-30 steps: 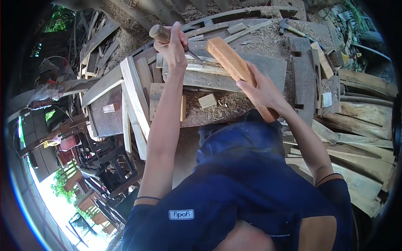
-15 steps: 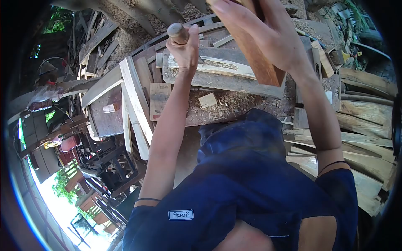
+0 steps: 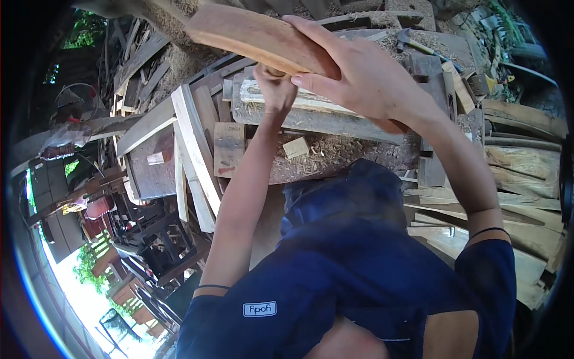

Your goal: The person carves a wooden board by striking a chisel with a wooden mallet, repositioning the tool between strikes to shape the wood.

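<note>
A long, brown, squared wooden block (image 3: 254,37) is held above the cluttered wooden desk (image 3: 293,171) by the right hand (image 3: 373,75), whose fingers are clamped around it. Behind the block, a mostly hidden wooden tool handle (image 3: 273,71) is gripped by the left hand's (image 3: 277,93) curled fingers. Nearby, a pale wooden strip (image 3: 252,92) is laid on a grey plank (image 3: 341,129).

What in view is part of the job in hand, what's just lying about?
Job in hand:
Wooden bar, gripped by the right hand
Left hand, its grip mostly hidden behind the bar
Pale timber beside it, probably the workpiece

Apparently just lying about:
Hammer
Small wood block
Board with dark markings
</note>
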The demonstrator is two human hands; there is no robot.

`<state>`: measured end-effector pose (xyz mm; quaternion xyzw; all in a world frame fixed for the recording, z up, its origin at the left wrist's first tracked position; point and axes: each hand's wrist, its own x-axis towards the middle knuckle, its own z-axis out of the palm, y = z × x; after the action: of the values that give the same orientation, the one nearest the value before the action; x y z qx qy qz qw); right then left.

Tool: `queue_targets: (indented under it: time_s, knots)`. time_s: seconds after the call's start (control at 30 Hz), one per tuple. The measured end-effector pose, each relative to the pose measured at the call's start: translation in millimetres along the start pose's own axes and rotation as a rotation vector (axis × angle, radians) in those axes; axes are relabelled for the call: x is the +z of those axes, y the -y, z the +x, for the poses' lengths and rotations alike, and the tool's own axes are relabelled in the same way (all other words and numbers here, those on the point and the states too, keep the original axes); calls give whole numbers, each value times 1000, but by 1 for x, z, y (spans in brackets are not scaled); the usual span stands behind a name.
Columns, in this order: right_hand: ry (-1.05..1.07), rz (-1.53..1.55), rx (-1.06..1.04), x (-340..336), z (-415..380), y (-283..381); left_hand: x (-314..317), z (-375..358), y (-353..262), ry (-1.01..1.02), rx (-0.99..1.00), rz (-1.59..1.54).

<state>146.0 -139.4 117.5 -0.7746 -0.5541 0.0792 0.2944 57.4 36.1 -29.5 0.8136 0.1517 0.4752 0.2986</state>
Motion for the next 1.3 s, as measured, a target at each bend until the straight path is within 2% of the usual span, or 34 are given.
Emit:
queue_targets:
  time_s: [0.07,0.1,0.23,0.37,0.43,0.57,0.67,0.77,0.83,0.9,1.0,1.07,1.13,1.2,1.23,1.27,1.3]
  knots:
    - [62,238,190,1,-7,-2,-13,13,-18,-1,-534,-507]
    - [-17,299,212,8,-13,-8,-20,25,-15,32,-518,-510]
    - [-136,514,308,35,-34,-35,-33,53,1,-248,-683,-776]
    - [-104,499,365,46,-54,-42,-38,62,-5,-218,-630,-867]
    - [-94,504,435,51,-59,-42,-29,60,-13,-135,-619,-834]
    - [-97,560,408,54,-63,-44,-17,50,-11,-32,-612,-739]
    - [-70,563,424,54,-61,-43,-14,48,-14,-25,-614,-709]
    - [-80,507,390,53,-52,-42,-8,44,-22,-11,-607,-672]
    - [-110,601,283,33,-32,-30,-8,42,-26,47,-570,-595]
    - [-240,589,104,18,-8,-23,-3,37,-25,57,-554,-568]
    - [-177,518,60,-26,18,8,-3,34,-25,85,-524,-533]
    - [-146,482,35,-25,20,11,-5,33,-39,-8,-428,-458]
    - [40,-10,26,-7,17,6,8,20,-23,-269,-380,-386]
    - [33,-24,-13,-13,15,6,-1,13,-11,-10,-453,-429]
    - [25,18,11,-21,16,12,-5,14,-9,-11,-462,-427]
    - [19,64,40,-26,17,16,-10,14,-6,96,-461,-416]
    - [-124,136,-42,-26,18,17,-12,17,-10,199,-455,-406]
